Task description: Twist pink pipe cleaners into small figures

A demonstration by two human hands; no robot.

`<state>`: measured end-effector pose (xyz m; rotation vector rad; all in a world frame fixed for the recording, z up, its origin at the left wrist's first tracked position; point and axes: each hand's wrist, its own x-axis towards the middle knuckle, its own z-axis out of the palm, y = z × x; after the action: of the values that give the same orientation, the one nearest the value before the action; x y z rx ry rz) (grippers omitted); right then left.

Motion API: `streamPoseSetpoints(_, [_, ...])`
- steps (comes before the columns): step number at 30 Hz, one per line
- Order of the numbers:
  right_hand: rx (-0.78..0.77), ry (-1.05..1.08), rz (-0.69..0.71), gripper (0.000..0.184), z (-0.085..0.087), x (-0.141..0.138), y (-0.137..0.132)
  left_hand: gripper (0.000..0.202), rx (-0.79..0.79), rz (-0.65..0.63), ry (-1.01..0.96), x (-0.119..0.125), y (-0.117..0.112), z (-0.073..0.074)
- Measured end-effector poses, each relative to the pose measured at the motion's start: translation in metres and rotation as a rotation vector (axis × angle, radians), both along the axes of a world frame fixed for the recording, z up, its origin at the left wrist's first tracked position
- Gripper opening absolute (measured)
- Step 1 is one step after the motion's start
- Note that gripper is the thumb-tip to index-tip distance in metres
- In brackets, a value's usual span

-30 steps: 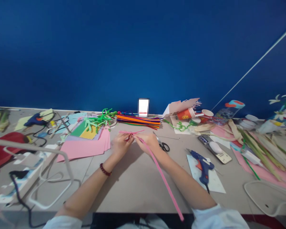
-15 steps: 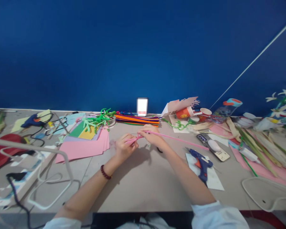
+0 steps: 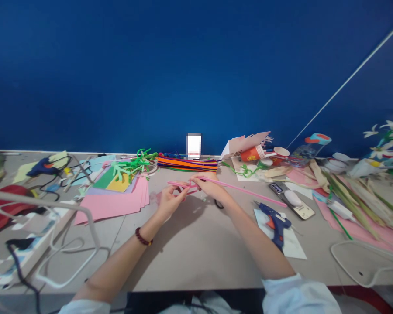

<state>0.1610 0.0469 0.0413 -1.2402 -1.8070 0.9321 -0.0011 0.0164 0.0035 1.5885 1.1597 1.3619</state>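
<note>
A pink pipe cleaner (image 3: 242, 191) runs through both hands, with its long end reaching right across the table and a short bent end sticking out left. My left hand (image 3: 172, 202), with a dark red beaded bracelet (image 3: 142, 236) at the wrist, pinches the twisted part in its fingers. My right hand (image 3: 210, 186) grips the same stem just to the right. Only the black handle of a pair of scissors (image 3: 218, 204) shows, just below my right hand. The rest of the scissors is hidden.
A blue hot glue gun (image 3: 275, 225) lies on white paper at right, by a phone (image 3: 277, 188). Pink paper sheets (image 3: 111, 206) lie at left. Bundled pipe cleaners (image 3: 186, 164) and green pipe cleaner shapes (image 3: 131, 169) stand ahead. A white wire rack (image 3: 49, 196) sits near left.
The long pink end has swung from pointing toward me to pointing right across the table. My hands have shifted left and farther from me, now over the scissors.
</note>
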Motion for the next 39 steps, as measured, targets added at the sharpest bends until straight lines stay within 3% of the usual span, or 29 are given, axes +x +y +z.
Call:
streamPoseSetpoints(6, [0.006, 0.038, 0.022, 0.021, -0.002, 0.000, -0.001, 0.020, 0.031, -0.050, 0.006, 0.000, 0.003, 0.004])
streamPoseSetpoints(11, [-0.170, 0.093, 0.123, 0.020, 0.004, 0.007, 0.000, 0.019, 0.087, -0.087, 0.103, -0.003, 0.004, 0.000])
streamPoseSetpoints(18, [-0.300, 0.260, 0.243, 0.022, 0.010, 0.014, 0.000, 0.027, -0.067, -0.131, -0.118, 0.000, 0.003, -0.003])
streamPoseSetpoints(25, [-0.487, 0.435, 0.031, 0.015, -0.021, -0.006, 0.009, 0.034, -0.170, -0.024, -0.299, 0.001, 0.006, -0.002])
streamPoseSetpoints(28, [-0.334, 0.363, -0.013, 0.016, -0.029, -0.012, 0.008, 0.034, -0.164, 0.056, -0.330, 0.000, 0.010, -0.005])
streamPoseSetpoints(34, [0.305, -0.181, 0.065, 0.031, -0.026, -0.021, -0.009, 0.032, -0.173, 0.179, -0.339, -0.003, 0.015, -0.011])
streamPoseSetpoints(37, [0.480, -0.421, 0.091, 0.030, -0.024, -0.023, -0.015, 0.027, -0.103, 0.214, -0.115, -0.007, 0.013, -0.010])
streamPoseSetpoints(39, [0.545, -0.498, 0.109, 0.029, -0.021, -0.021, -0.015, 0.023, 0.039, 0.224, 0.113, -0.010, 0.012, -0.010])
